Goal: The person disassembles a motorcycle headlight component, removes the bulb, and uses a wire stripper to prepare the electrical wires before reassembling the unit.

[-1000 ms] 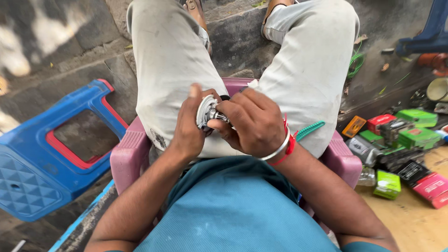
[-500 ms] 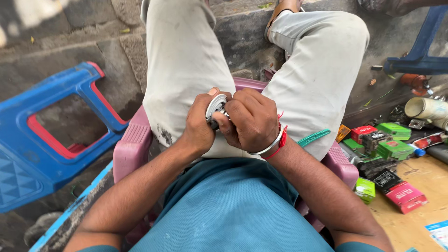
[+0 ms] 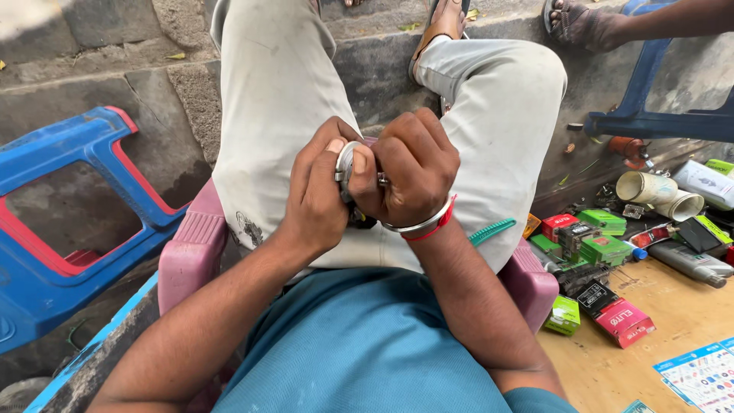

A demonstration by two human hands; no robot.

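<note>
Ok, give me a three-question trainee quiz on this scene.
1. True or false: both hands grip the small round metal part.
2. Which wrist wears the metal bangle? A) left B) right
3. Fill in: the person sits on a ____ plastic stool.

Key: 1 true: left hand and right hand both clasp it. 2 B. 3 pink.
</note>
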